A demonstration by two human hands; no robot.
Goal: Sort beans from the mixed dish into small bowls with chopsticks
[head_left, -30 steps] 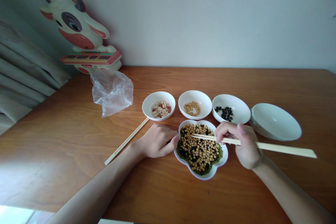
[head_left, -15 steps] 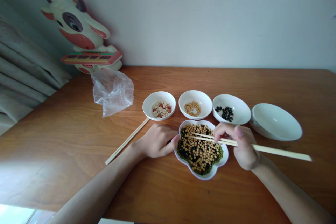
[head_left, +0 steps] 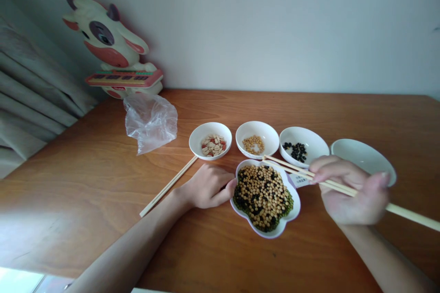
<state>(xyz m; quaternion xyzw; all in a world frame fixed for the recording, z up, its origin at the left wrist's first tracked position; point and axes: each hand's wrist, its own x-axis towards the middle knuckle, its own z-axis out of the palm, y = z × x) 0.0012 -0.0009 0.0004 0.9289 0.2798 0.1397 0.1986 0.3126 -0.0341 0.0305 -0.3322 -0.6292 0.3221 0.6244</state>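
My right hand (head_left: 350, 191) is shut on a pair of bamboo chopsticks (head_left: 330, 181), whose tips reach over the far rim of a white flower-shaped bowl (head_left: 296, 210). I cannot see anything between the tips. That bowl is heaped with yellow soybeans (head_left: 263, 194), black beans and green mung beans. My left hand (head_left: 208, 187) lies curled beside it, fingertips against its left rim, holding nothing. Behind stand small white bowls of pale seeds with red berries (head_left: 210, 128), soybeans (head_left: 257, 127) and black beans (head_left: 311, 139).
A larger white bowl (head_left: 364, 152) sits at the right. A second pair of chopsticks (head_left: 168, 187) lies on the wooden table (head_left: 85, 219). Farther back are a crumpled plastic bag (head_left: 150, 123) and a cow-shaped toy (head_left: 106, 41), with a grey curtain (head_left: 27, 96) at the left.
My right hand has moved right and turned, lifting the chopstick tips from above the beans to the bowl's far rim. My left hand stays in place.
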